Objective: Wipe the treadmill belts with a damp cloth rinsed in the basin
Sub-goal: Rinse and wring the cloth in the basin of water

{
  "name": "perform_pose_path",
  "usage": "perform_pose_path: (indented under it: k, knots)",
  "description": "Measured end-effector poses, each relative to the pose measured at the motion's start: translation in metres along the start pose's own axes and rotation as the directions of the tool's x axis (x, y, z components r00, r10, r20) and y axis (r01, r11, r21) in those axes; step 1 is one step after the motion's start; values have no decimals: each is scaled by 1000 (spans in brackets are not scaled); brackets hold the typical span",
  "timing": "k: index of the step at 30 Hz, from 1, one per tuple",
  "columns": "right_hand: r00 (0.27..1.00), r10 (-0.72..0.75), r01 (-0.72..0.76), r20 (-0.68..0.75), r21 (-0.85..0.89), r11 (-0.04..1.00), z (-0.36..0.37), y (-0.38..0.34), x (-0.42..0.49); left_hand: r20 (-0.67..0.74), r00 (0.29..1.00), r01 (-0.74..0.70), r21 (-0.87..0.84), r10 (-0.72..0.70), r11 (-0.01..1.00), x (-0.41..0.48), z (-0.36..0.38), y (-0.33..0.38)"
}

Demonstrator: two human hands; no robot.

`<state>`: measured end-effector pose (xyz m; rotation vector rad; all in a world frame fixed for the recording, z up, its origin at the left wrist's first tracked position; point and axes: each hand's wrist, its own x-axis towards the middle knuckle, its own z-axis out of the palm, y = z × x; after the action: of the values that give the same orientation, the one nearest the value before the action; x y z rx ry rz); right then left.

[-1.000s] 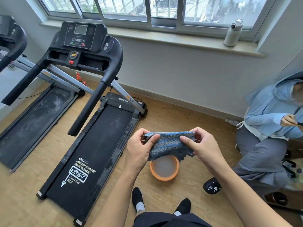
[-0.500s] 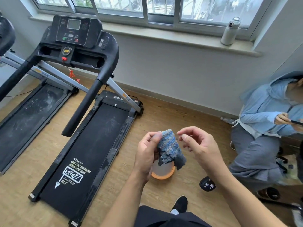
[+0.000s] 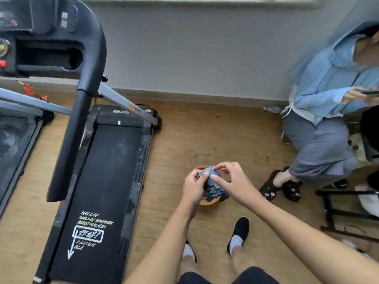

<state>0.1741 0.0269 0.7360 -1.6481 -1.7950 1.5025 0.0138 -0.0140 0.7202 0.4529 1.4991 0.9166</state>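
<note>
Blue-grey cloth (image 3: pixel 212 185) is sitting bunched into a tight wad between both hands, hanging directly over the orange basin (image 3: pixel 209 202), so that only slivers of the basin's rim are showing. The left hand (image 3: pixel 193 188) is wrapping its curled fingers round the cloth's left side, with the thumb lying across the front. The right hand (image 3: pixel 233 184) is pinching the top of the wad between thumb and forefinger, its other fingers arching loosely above (whether they are touching the fabric is hard to tell).

The basin is standing on the wooden floor (image 3: pixel 205 136), near the right edge of the nearer treadmill belt (image 3: pixel 106 181). That belt is lying black and dusty, showing pale smears along its sides and white printed lettering with an arrow at its near end. A padded handrail (image 3: pixel 75 130) is slanting down over its left side. A second belt (image 3: pixel 10 140), also smeared pale, is showing at the far left edge.

The wearer's black shoes (image 3: pixel 239 230) are standing just behind the basin. A seated person in a light blue hoodie (image 3: pixel 328 89) is sitting well apart to the right, holding a phone (image 3: pixel 369 92).
</note>
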Motion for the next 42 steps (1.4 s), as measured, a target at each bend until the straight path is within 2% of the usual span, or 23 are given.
perform_pose_path:
  k: [3,6,10,12,14,16,18,21,24,27,30,32,35,38,40,42]
  knots:
    - [998,-54,56,17,-174,983,58,70,41,-4,996,86,15,-86,996,73,-15,-63]
    - [993,-19,40,120,-179,983,104,157,91,-39,989,141,39,-139,989,146,-25,-139]
    - [983,-5,51,183,-250,967,153,277,171,-88,974,211,10,-209,977,234,-27,-246]
    - [983,10,41,184,-270,962,178,336,211,-138,974,192,81,-179,978,287,-30,-308]
    - [991,39,-8,129,-234,972,203,396,250,-199,973,159,215,-116,964,361,-40,-393]
    - [991,132,-129,10,-153,980,227,451,288,-253,964,159,307,-80,938,412,-43,-438]
    - [973,205,-215,-108,-91,972,250,502,324,-277,960,134,348,-34,928,444,-40,-453]
    - [979,159,-179,-130,-158,971,277,556,379,-222,975,105,506,12,856,501,-42,-486]
    - [990,141,-136,5,-231,963,308,590,413,-125,992,83,612,-7,787,542,-40,-523]
    - [985,74,-1,158,-417,909,329,612,434,-120,993,69,677,17,732,565,-40,-551]
    - [986,31,50,161,-473,880,337,624,450,-150,989,110,697,-6,709,581,-44,-560]
    - [983,46,47,175,-493,869,341,627,456,-183,982,158,658,-47,736,588,-46,-565]
    - [979,58,27,195,-407,913,339,631,470,-263,962,216,562,-75,798,587,-48,-566]
    - [993,79,-56,91,-229,972,338,620,475,-279,951,258,496,-129,829,586,-51,-560]
    - [997,63,-59,40,-100,993,342,609,467,-247,954,267,432,-172,862,593,-55,-553]
    - [995,67,-59,77,-93,994,349,604,456,-263,952,253,378,-159,891,594,-55,-547]
